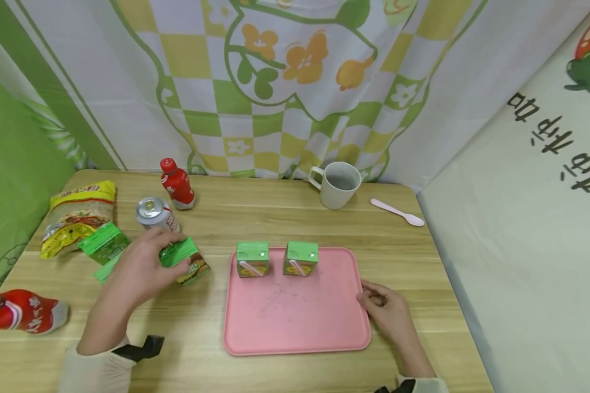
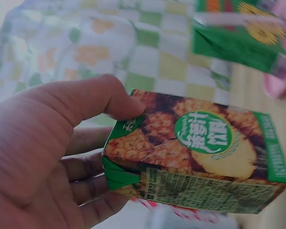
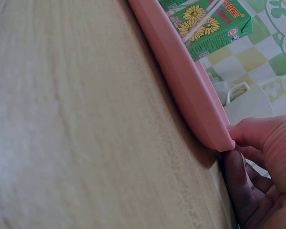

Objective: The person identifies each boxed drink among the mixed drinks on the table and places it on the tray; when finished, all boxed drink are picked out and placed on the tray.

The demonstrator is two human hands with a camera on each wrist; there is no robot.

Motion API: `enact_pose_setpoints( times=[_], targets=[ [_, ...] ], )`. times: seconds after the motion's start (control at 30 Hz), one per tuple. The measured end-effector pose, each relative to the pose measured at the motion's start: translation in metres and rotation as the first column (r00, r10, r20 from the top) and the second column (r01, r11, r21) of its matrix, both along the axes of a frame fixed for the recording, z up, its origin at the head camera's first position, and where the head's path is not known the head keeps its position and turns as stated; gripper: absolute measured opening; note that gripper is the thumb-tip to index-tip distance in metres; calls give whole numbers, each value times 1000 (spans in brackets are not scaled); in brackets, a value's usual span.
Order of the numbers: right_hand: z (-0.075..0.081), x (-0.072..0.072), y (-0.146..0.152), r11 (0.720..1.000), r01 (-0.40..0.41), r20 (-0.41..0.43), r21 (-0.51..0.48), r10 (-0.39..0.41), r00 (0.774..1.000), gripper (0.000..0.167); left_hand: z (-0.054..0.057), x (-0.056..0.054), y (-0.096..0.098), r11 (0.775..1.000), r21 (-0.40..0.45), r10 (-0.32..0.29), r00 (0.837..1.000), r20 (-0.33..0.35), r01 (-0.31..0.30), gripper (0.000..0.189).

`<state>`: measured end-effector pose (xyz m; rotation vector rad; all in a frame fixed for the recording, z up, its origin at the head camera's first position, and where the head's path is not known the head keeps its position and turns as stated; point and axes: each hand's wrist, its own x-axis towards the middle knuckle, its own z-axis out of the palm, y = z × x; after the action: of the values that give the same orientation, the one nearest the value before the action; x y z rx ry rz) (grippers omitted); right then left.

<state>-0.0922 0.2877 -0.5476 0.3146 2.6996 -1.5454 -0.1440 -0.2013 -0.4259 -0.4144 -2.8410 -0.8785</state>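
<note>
My left hand [image 1: 140,270] grips a green juice box [image 1: 192,262] by its end, thumb on one side and fingers on the other. Pineapples are printed on that held box [image 2: 200,152] in the left wrist view. At the right side of a pink tray [image 1: 314,316], my right hand [image 1: 390,314] pinches the rim between thumb and fingers. Two more juice boxes, one left [image 1: 252,262] and one right [image 1: 301,261], stand along the tray's far edge, straws on their fronts. Behind the left hand lies another green box [image 1: 103,243], partly hidden by it.
Left of the tray are a silver can [image 1: 152,212], an upright red bottle [image 1: 178,185], a lying red bottle [image 1: 27,312] and a yellow-topped food bag [image 1: 81,213]. A white mug [image 1: 339,185] and a pink spoon [image 1: 397,212] sit at the back right, near the curtain.
</note>
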Motion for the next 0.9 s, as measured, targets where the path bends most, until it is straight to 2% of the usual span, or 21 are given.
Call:
enact_pose_setpoints(
  times=[0.13, 0.23, 0.37, 0.47, 0.57, 0.67, 0.77, 0.9],
  targets=[
    [0, 0, 0, 1000, -1, -1, -1, 1, 1000, 33, 19, 11, 10, 997, 9, -76, 994, -80, 77, 39],
    [0, 0, 0, 1000, 3, 3, -2, -3, 1000, 33, 32, 19, 18, 989, 16, -141, 982, -125, 144, 40],
    [1, 1, 0, 1000, 7, 9, -4, -7, 1000, 33, 44, 27, 32, 967, 36, -241, 952, -187, 252, 39],
    [1, 1, -1, 1000, 2, 4, -7, -2, 1000, 33, 47, 31, 44, 944, 42, -311, 925, -217, 327, 39],
    [1, 1, -1, 1000, 3, 1, -9, -3, 1000, 33, 47, 33, 56, 922, 39, -367, 902, -227, 385, 38],
    [0, 2, -1, 1000, 6, 2, -8, -6, 1000, 33, 43, 34, 69, 903, 41, -410, 887, -213, 427, 36],
    [0, 2, -2, 1000, 12, 1, -9, -12, 1000, 33, 36, 34, 81, 891, 45, -440, 882, -169, 453, 36],
    [0, 1, -1, 1000, 15, -1, -7, -15, 1000, 33, 20, 29, 94, 882, 23, -466, 879, -104, 470, 37]
  ],
)
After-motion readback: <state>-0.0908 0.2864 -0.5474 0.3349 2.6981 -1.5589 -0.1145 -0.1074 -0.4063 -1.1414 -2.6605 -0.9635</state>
